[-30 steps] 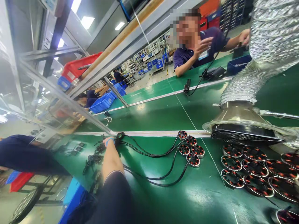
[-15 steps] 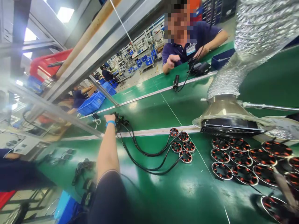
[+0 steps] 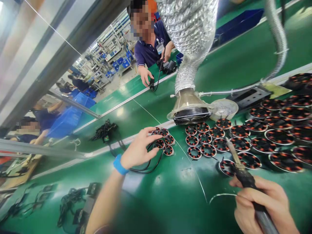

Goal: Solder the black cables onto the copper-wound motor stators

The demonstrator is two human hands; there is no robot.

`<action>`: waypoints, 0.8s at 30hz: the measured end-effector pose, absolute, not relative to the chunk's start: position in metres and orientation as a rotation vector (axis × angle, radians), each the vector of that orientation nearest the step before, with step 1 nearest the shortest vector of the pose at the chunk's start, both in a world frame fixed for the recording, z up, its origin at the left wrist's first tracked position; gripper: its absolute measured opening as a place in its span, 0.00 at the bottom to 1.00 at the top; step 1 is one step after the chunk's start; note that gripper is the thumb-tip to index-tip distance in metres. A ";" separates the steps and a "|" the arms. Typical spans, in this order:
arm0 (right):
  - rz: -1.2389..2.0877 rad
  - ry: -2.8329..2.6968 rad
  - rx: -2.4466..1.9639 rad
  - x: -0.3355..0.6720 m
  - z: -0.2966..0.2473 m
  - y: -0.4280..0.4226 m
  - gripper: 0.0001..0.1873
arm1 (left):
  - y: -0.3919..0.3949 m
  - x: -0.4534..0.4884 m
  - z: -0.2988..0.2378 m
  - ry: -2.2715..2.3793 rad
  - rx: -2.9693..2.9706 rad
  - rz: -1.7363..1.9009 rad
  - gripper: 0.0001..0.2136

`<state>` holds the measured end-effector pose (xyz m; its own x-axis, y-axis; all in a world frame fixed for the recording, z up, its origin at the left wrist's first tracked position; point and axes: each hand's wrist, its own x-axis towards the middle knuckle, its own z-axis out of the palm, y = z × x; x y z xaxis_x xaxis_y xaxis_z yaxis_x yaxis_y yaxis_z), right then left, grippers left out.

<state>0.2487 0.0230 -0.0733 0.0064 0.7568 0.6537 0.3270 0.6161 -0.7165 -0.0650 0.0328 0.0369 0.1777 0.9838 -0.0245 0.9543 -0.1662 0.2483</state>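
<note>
My left hand (image 3: 138,148), with a blue wristband, hovers open over a small cluster of round copper-wound motor stators (image 3: 163,141) joined by black cables (image 3: 143,167); its fingertips almost touch the nearest one. My right hand (image 3: 262,203) at the lower right grips a soldering iron (image 3: 240,170) whose tip points up toward a stator (image 3: 226,166) on the green belt. A thin solder wire (image 3: 220,195) curls beside that hand.
Many more stators (image 3: 268,130) lie in rows on the green conveyor (image 3: 170,195). A silver fume-extraction duct (image 3: 190,65) ends just above them. Black cable bundles (image 3: 104,131) lie on the left. A person across the belt holds a black tool (image 3: 151,84). Blue bins (image 3: 60,120) stand beyond.
My left hand has let go of the connector at the far left and moved right to the stator cluster. My right hand with the soldering iron has come into view. The view swung right.
</note>
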 end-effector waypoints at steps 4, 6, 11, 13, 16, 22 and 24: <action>0.479 -1.551 -0.897 0.251 -0.083 0.017 0.12 | 0.036 -0.031 0.009 1.876 2.321 0.043 0.41; 0.467 -1.543 -0.860 0.253 -0.088 0.015 0.10 | 0.042 -0.029 -0.005 1.944 2.338 -0.037 0.46; 0.391 -1.509 -0.747 0.254 -0.094 0.013 0.09 | 0.045 -0.024 -0.021 2.132 2.330 -0.045 0.48; 0.398 -1.511 -0.728 0.254 -0.094 0.013 0.10 | 0.045 -0.022 -0.021 2.127 2.313 -0.033 0.48; 0.396 -1.501 -0.689 0.254 -0.093 0.013 0.10 | 0.047 -0.021 -0.019 2.095 2.299 -0.074 0.48; 0.413 -1.458 -0.676 0.253 -0.092 0.012 0.07 | 0.051 -0.023 -0.018 2.134 2.328 -0.175 0.48; 0.418 -1.457 -0.674 0.253 -0.092 0.012 0.07 | 0.051 -0.023 -0.018 2.131 2.330 -0.189 0.50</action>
